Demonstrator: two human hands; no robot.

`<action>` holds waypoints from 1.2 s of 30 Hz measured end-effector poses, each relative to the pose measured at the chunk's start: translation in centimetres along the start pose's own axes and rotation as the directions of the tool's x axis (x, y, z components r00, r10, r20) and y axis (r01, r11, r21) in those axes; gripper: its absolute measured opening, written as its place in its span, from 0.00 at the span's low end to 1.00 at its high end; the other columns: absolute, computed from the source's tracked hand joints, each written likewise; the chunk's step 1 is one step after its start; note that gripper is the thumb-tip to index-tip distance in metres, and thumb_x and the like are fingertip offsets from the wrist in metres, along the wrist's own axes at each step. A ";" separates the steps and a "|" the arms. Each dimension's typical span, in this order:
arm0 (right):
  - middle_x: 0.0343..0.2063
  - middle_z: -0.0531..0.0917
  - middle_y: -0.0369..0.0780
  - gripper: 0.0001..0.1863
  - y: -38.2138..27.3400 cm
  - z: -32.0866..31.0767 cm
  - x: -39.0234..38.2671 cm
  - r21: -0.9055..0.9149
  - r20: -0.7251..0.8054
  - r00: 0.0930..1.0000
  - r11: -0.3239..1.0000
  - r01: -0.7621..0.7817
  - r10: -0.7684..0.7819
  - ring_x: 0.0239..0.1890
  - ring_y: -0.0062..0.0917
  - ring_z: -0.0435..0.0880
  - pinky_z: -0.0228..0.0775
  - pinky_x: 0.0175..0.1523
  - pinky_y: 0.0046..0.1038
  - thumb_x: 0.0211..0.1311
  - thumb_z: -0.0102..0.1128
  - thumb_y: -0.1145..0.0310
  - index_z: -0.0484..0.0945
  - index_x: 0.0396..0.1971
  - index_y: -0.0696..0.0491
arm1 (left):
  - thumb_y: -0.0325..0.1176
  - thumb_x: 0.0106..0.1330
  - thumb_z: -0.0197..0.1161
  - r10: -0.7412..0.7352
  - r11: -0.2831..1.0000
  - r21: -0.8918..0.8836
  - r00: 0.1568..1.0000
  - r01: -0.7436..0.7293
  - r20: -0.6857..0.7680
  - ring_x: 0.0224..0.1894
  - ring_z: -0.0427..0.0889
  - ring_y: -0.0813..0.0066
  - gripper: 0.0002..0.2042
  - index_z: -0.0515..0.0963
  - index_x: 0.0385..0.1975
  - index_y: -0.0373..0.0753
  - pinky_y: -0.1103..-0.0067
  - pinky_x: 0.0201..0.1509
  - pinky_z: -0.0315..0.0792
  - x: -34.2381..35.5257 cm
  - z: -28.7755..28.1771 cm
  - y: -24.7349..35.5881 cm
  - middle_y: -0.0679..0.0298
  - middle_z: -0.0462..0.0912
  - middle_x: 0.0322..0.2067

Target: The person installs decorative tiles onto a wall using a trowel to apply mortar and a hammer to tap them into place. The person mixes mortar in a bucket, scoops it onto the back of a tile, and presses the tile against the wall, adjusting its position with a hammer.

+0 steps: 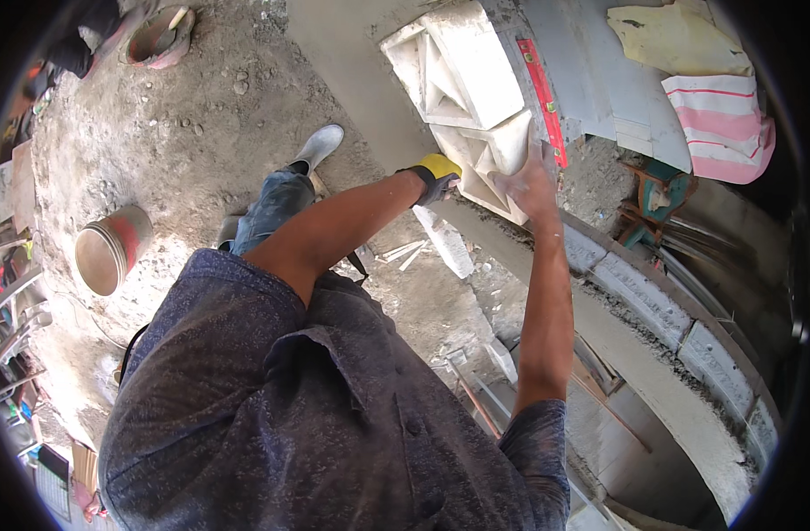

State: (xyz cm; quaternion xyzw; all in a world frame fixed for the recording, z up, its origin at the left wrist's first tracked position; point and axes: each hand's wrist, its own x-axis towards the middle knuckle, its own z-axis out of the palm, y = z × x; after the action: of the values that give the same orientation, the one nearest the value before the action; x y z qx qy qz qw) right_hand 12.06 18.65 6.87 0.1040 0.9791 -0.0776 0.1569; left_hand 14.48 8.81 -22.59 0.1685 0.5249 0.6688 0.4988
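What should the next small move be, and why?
Probably a gentle nudge to line up the nearer block with the farther block: the left hand and right hand are both on it, the blocks sit side by side, and a red level lies close by.

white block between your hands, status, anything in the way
Gloved left hand at left edge, right hand gripping right side. White block against matching block. Red level close beside right hand.
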 end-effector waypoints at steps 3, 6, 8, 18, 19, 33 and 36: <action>0.59 0.65 0.53 0.64 -0.9 0.1 0.7 -0.044 -0.035 0.996 0.996 0.077 -0.079 0.63 0.51 0.65 0.61 0.68 0.43 0.35 0.79 0.60 0.47 0.74 0.48 | 0.32 0.70 0.57 0.080 0.986 -0.138 0.993 -0.091 -0.085 0.40 0.81 0.78 0.05 0.78 0.34 0.41 0.70 0.46 0.79 0.9 -0.1 -2.8 0.68 0.80 0.33; 0.60 0.65 0.53 0.64 -0.7 0.7 0.6 -0.105 -0.048 0.998 0.994 0.040 -0.046 0.63 0.51 0.65 0.62 0.68 0.44 0.36 0.79 0.59 0.48 0.75 0.47 | 0.32 0.71 0.58 0.123 0.992 -0.019 0.990 -0.124 -0.065 0.41 0.80 0.79 0.04 0.78 0.35 0.40 0.74 0.47 0.79 -0.5 0.0 -1.1 0.68 0.80 0.33; 0.61 0.64 0.54 0.63 -0.4 0.6 0.2 -0.066 -0.031 0.999 0.998 0.023 -0.025 0.64 0.51 0.64 0.62 0.68 0.44 0.36 0.79 0.58 0.48 0.75 0.46 | 0.31 0.71 0.58 0.153 0.961 0.231 0.988 -0.150 0.004 0.44 0.80 0.80 0.04 0.77 0.38 0.40 0.76 0.47 0.79 -1.4 -0.1 0.9 0.67 0.80 0.36; 0.64 0.62 0.55 0.62 -1.3 0.5 0.9 -0.212 0.020 0.998 0.975 -0.062 0.068 0.67 0.51 0.62 0.60 0.70 0.45 0.40 0.78 0.56 0.46 0.75 0.45 | 0.32 0.73 0.53 -0.109 0.929 -0.357 0.994 0.093 -0.025 0.62 0.74 0.70 0.11 0.70 0.53 0.41 0.63 0.60 0.73 0.7 0.2 -2.4 0.61 0.76 0.54; 0.64 0.61 0.55 0.63 -1.2 0.6 0.8 -0.189 0.012 0.998 0.981 -0.051 0.054 0.67 0.51 0.62 0.59 0.70 0.45 0.40 0.78 0.56 0.46 0.75 0.45 | 0.32 0.73 0.52 -0.095 0.938 -0.337 0.995 0.083 -0.020 0.62 0.74 0.70 0.11 0.71 0.52 0.41 0.62 0.60 0.73 0.8 0.3 -2.6 0.62 0.76 0.55; 0.71 0.54 0.56 0.70 -1.5 0.4 0.3 -0.183 0.061 0.989 0.975 -0.122 0.135 0.74 0.50 0.52 0.46 0.75 0.45 0.37 0.81 0.48 0.40 0.76 0.42 | 0.32 0.54 0.63 0.177 0.229 0.904 0.928 -0.362 0.327 0.41 0.83 0.51 0.05 0.81 0.30 0.46 0.62 0.44 0.76 -6.5 -4.1 5.6 0.54 0.82 0.35; 0.72 0.52 0.55 0.70 -1.2 0.6 -0.3 -0.116 0.007 0.998 0.992 -0.054 0.055 0.74 0.50 0.49 0.44 0.75 0.47 0.36 0.81 0.45 0.41 0.76 0.40 | 0.38 0.60 0.57 0.129 0.105 0.935 0.937 -0.339 0.325 0.42 0.84 0.55 0.10 0.84 0.34 0.46 0.62 0.46 0.76 -11.5 -10.1 3.2 0.54 0.85 0.38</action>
State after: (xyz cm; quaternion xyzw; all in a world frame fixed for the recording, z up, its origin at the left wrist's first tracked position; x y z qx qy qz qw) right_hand 12.27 17.33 6.56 0.1211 0.9779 -0.0167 0.1696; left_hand 10.49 -6.15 -20.32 0.5856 0.7557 0.2186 0.1956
